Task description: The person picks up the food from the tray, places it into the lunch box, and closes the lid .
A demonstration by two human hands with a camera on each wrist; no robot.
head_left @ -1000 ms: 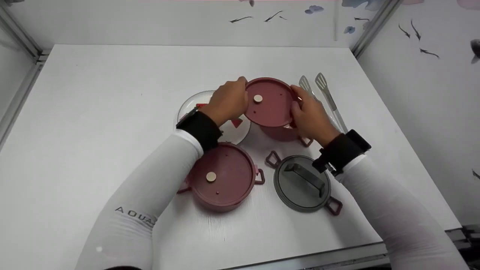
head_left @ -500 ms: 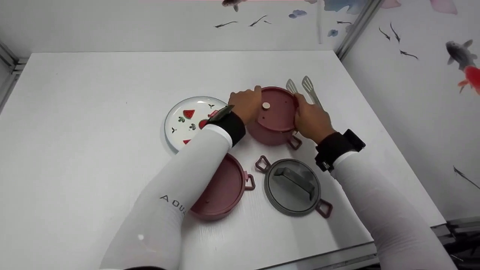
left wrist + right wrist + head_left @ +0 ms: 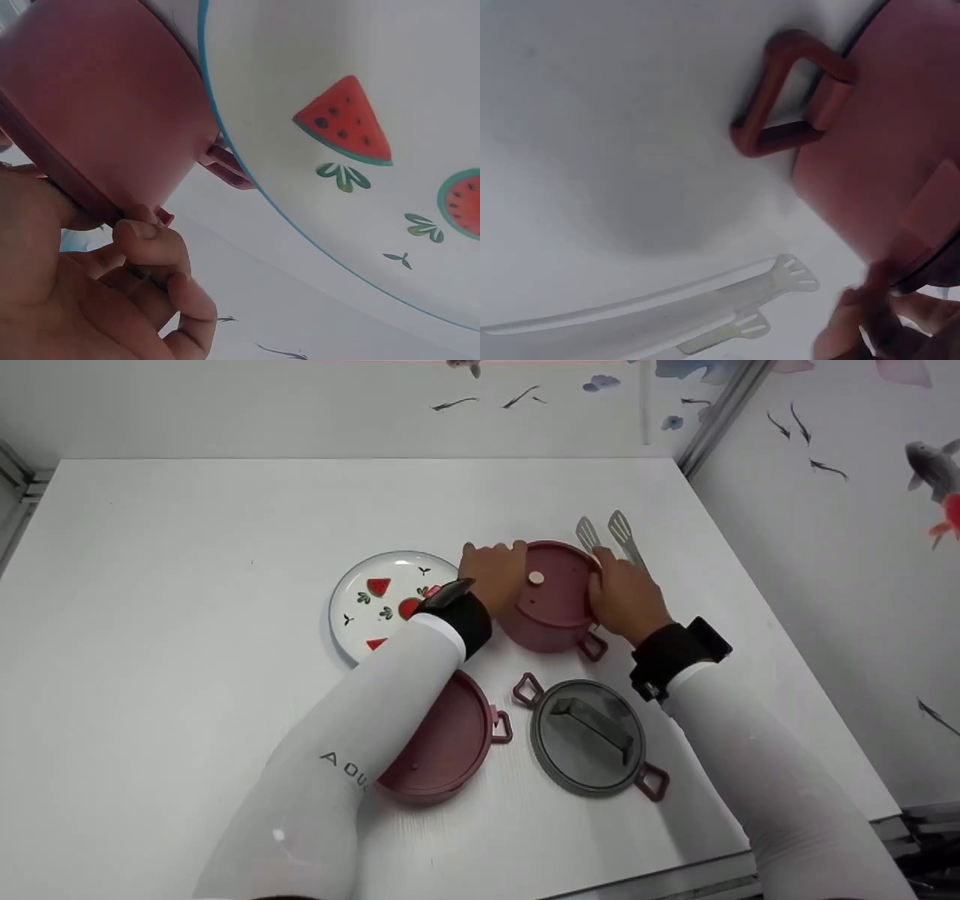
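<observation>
A dark red lid (image 3: 564, 589) with a small pale knob sits at the top of a dark red pot (image 3: 546, 637), right of the table's middle. My left hand (image 3: 493, 576) grips the lid's left edge, and in the left wrist view its fingers and thumb (image 3: 139, 231) are at the rim. On the opposite side, my right hand (image 3: 630, 596) holds the lid's right edge. The right wrist view shows the pot's looped handle (image 3: 761, 105) and the right fingers (image 3: 877, 315) at the rim. A white plate (image 3: 349, 592) with watermelon pictures lies beside the left hand.
A second red pot with its lid (image 3: 450, 735) stands in front, partly under my left forearm. To its right is a pot with a grey lid (image 3: 570, 757). Two slotted turners (image 3: 622, 531) lie behind my right hand. Walls bound the table at the back and right.
Both hands have brought the lid down from its tilted position above the pot onto the pot's top. In the last half second it has settled slightly lower. The head view has shifted a little.
</observation>
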